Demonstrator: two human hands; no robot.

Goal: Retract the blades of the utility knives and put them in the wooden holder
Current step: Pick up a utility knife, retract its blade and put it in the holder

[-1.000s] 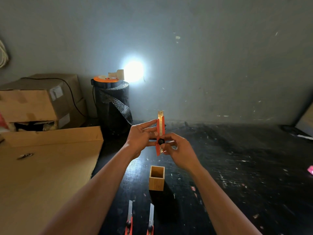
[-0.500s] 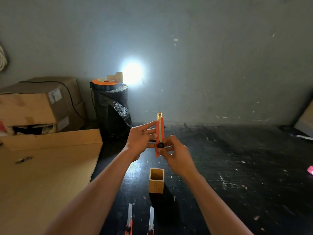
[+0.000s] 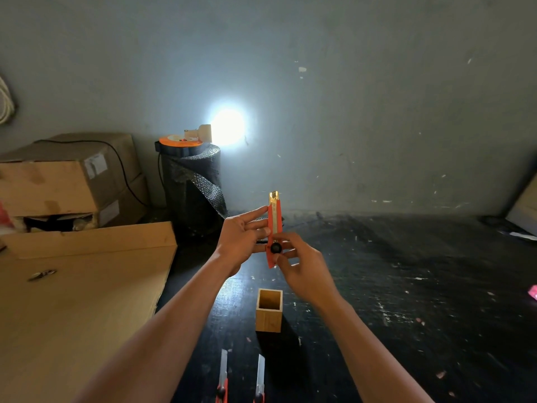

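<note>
I hold an orange utility knife [image 3: 274, 222] upright in the air above the wooden holder [image 3: 269, 318]. My left hand [image 3: 241, 242] steadies its body from the left with fingers spread. My right hand [image 3: 296, 266] grips the lower end, thumb by the black slider knob. Only a short metal tip shows at the knife's top. The square wooden holder stands open-topped on the black table [image 3: 406, 286], with nothing visible inside. Two more utility knives [image 3: 223, 373] [image 3: 260, 376] lie near the bottom edge with long blades out, pointing away from me.
A large cardboard sheet [image 3: 72, 301] covers the table's left side, with stacked cardboard boxes [image 3: 66, 181] behind it. A black bubble-wrap roll [image 3: 193, 184] carrying an orange reel and a bright lamp stands at the back wall. A pink scrap [image 3: 533, 292] lies at the far right.
The exposed blade at the top of the held knife has become shorter. My hands and the knife have stayed in nearly the same place above the holder.
</note>
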